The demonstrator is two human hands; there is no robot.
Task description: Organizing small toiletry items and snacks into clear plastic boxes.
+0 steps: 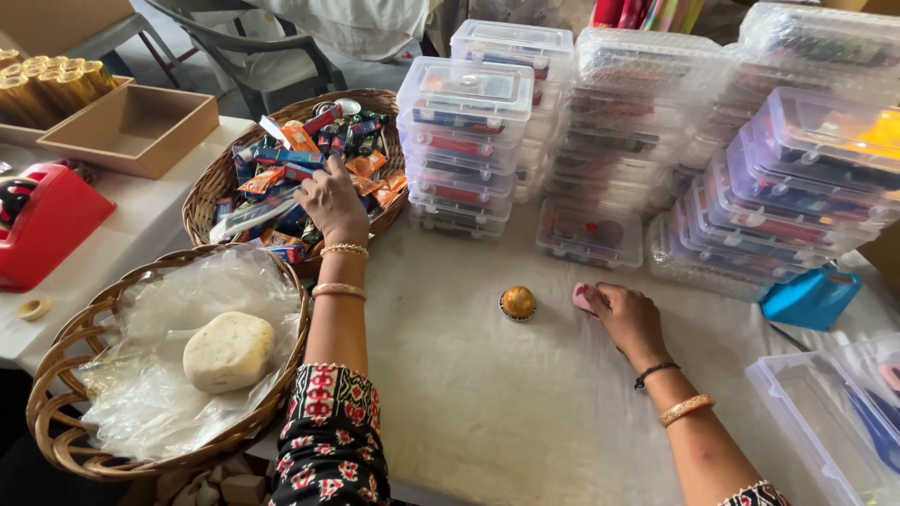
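My left hand (330, 199) reaches into a round wicker basket (208, 192) full of small wrapped sweets and packets (309, 141), its fingers down among the wrappers. My right hand (626, 314) rests on the grey table with its fingers closed on a small pink object (582, 298). A gold foil-wrapped round sweet (517, 302) sits on the table just left of that hand, apart from it.
A nearer wicker basket (66, 375) lined with clear plastic holds a pale round lump (228, 350). Stacks of clear plastic boxes (464, 141) fill the back and right. An open clear box (825, 412), a blue object (811, 298), a red dispenser (42, 220) and a cardboard tray (131, 131) lie around.
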